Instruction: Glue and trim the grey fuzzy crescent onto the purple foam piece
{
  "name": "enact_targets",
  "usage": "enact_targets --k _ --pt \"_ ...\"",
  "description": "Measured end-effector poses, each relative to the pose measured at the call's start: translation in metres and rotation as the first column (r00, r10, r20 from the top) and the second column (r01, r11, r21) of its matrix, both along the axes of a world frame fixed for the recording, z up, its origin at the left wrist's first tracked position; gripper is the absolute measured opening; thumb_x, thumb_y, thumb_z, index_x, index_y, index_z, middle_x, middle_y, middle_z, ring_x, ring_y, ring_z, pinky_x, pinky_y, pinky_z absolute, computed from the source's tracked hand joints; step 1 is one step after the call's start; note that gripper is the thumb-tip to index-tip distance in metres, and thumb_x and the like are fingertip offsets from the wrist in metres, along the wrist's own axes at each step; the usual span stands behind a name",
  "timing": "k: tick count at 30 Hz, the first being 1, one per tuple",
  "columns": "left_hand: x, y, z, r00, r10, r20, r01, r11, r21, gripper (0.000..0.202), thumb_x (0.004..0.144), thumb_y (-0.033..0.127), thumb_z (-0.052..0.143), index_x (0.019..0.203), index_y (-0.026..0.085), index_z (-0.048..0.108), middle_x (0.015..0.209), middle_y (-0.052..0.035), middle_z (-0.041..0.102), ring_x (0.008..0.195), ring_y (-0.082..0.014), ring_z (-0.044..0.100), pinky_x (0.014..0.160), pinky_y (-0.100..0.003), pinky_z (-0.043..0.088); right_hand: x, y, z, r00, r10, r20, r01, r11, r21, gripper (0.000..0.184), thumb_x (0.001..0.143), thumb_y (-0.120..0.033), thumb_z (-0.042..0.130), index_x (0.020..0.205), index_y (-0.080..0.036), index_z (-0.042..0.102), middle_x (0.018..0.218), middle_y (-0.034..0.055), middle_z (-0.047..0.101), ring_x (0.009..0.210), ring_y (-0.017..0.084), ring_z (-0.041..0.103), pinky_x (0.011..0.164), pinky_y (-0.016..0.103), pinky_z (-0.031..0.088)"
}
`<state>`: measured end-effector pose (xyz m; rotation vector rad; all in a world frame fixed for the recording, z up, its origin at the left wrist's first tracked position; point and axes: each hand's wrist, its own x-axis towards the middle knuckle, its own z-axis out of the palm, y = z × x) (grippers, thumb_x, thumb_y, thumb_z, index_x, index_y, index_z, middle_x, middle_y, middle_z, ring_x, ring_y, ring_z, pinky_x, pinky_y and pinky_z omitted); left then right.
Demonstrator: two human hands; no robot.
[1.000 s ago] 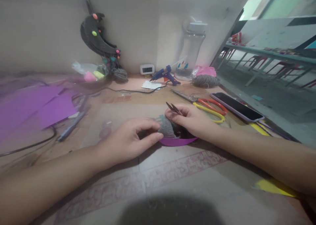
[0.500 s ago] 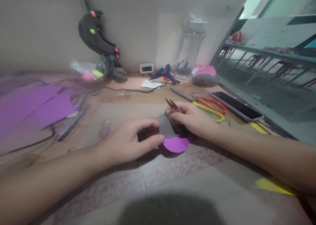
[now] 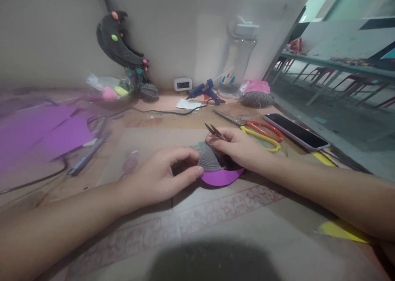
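Note:
Between my hands is a purple paper disc [image 3: 221, 178] with a grey yarn-covered piece [image 3: 210, 159] lying over much of it. My left hand [image 3: 174, 170] pinches its left edge, thumb at the front and curled fingers behind. On the other side, my right hand [image 3: 231, 145] is closed around small dark scissors [image 3: 212, 129], their tips pointing up and left past the fingers. That hand also rests against the right part of the yarn piece. The scissors' handles are mostly hidden in my palm.
Larger scissors [image 3: 262, 133] with orange and yellow handles lie beside a phone [image 3: 296, 131]. Behind are a blue glue gun [image 3: 205, 91], a small digital clock [image 3: 183, 84], a bottle [image 3: 237, 59] and grey yarn [image 3: 256, 99]. Purple paper sheets [image 3: 46, 128] and a pen [image 3: 88, 155] lie left.
The disc has turned and tilted slightly between my hands, so its purple edge now shows wider and flatter. Both hands stay nearly in place, still holding the disc and the small scissors.

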<state>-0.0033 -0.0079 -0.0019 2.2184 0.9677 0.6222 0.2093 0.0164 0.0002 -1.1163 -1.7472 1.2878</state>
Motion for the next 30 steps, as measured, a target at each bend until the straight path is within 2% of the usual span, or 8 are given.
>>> enact_targets --k 10,13,19,25,30 --pt "-0.0001 -0.0007 0.0029 1.000 0.002 0.005 -0.001 0.999 -0.038 0.019 0.089 0.037 0.056 0.084 0.020 0.061 0.077 0.0030 0.063 0.073 -0.0131 0.057 0.068 -0.024 0.043 -0.0007 0.0003 0.0008 1.000 -0.008 0.008 0.008 1.000 0.029 0.034 0.078 -0.046 0.068 0.070 -0.018 0.052 0.056 -0.0082 0.039 0.050 0.006 0.035 0.048 0.022 0.029" --pt "0.0002 -0.0004 0.0041 1.000 0.014 0.003 -0.014 0.996 -0.083 0.024 0.091 0.041 0.053 0.083 0.020 0.060 0.076 0.0030 0.060 0.072 -0.0135 0.056 0.065 -0.023 0.042 -0.0001 -0.0014 0.0007 0.997 -0.056 0.048 0.051 0.994 0.095 0.031 0.081 -0.046 0.065 0.073 -0.018 0.054 0.059 -0.0066 0.044 0.052 0.007 0.040 0.048 0.021 0.031" --pt "0.0010 0.0040 0.0006 0.997 0.031 0.064 -0.023 0.992 -0.121 0.033 0.094 0.038 0.048 0.069 0.018 0.055 0.065 0.0046 0.050 0.062 -0.0106 0.047 0.058 -0.022 0.036 0.0032 -0.0056 0.0008 0.978 -0.144 0.152 0.101 0.961 0.258 0.026 0.088 -0.041 0.056 0.077 -0.018 0.056 0.061 -0.0047 0.049 0.054 0.009 0.045 0.051 0.022 0.037" --pt "0.0005 0.0057 0.0001 0.992 0.008 0.125 0.013 0.986 -0.165 0.032 0.096 0.037 0.044 0.072 0.018 0.055 0.067 0.0046 0.047 0.062 -0.0102 0.044 0.057 -0.021 0.036 0.0029 -0.0068 0.0028 0.970 -0.172 0.169 0.113 0.943 0.314 0.023 0.088 -0.038 0.055 0.077 -0.018 0.057 0.061 -0.0038 0.051 0.056 0.010 0.047 0.053 0.022 0.037" --pt "0.0003 0.0040 0.0012 0.995 0.004 0.098 0.012 0.988 -0.157 0.032 0.097 0.037 0.040 0.079 0.018 0.059 0.074 0.0025 0.055 0.071 -0.0126 0.051 0.063 -0.023 0.040 0.0032 -0.0032 0.0018 0.969 -0.222 0.112 0.158 0.898 0.412 0.023 0.088 -0.036 0.054 0.074 -0.018 0.055 0.061 -0.0044 0.047 0.057 0.009 0.044 0.054 0.023 0.035"
